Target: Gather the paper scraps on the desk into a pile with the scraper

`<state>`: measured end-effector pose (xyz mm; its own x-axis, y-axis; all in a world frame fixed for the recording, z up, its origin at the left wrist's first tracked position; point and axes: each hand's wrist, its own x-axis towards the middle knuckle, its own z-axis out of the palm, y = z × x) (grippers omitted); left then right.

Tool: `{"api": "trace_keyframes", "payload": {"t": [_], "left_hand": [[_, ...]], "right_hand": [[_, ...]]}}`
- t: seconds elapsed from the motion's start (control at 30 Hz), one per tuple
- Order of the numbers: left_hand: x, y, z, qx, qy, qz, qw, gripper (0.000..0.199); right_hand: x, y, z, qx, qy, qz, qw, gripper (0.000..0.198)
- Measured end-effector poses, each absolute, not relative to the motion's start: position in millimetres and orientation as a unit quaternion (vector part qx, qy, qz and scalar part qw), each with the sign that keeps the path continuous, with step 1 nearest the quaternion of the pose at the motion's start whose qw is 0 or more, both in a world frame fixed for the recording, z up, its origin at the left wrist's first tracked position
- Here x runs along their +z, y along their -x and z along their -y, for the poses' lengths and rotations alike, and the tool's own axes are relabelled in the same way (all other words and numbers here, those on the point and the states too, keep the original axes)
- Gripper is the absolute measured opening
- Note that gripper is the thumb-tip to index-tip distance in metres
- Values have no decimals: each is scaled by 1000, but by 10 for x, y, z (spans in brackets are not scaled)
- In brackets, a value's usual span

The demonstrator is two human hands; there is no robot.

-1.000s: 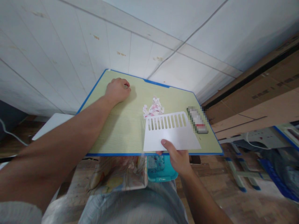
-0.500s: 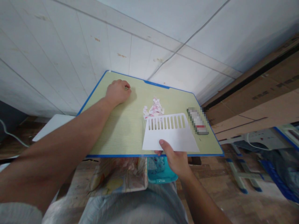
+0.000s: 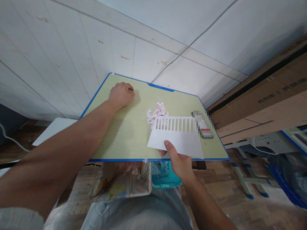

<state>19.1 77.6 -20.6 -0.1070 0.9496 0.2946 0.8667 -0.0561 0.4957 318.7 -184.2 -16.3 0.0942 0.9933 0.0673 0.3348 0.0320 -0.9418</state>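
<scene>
- Wears pale grey sleeve [image 3: 20, 217] on left arm [image 3: 79, 137], curved hem.
- Wears light blue-grey cloth [image 3: 134, 210], faintly streaked, creased, visible below near edge of table [image 3: 124, 137].
- Shows left hand [image 3: 122, 94], right hand [image 3: 180, 161], both bare.

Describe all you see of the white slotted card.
The white slotted card looks thin and flat, possibly plastic, with rounded slots along its far edge. The right hand grips its near edge, thumb on top, above the desk. It partly covers the paper scraps in view; contact with them is unclear.
</scene>
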Motion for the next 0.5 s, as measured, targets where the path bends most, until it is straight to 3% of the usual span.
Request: {"api": "trace_keyframes", "payload": {"t": [0.1, 0.27, 0.5], "left_hand": [[-199, -198, -766, 294, -663, -684, 71, 38], [-201, -206, -766, 298, -661, -685, 74, 35], [-231, -188, -790, 302, -661, -683, 70, 36]], "right_hand": [[-197, -3197, 1841, 354, 584, 555, 475, 62], [-233, -3295, 1884, 427, 540, 557, 465, 51], [-167, -3253, 1868, 438, 571, 549, 425, 57]]}}
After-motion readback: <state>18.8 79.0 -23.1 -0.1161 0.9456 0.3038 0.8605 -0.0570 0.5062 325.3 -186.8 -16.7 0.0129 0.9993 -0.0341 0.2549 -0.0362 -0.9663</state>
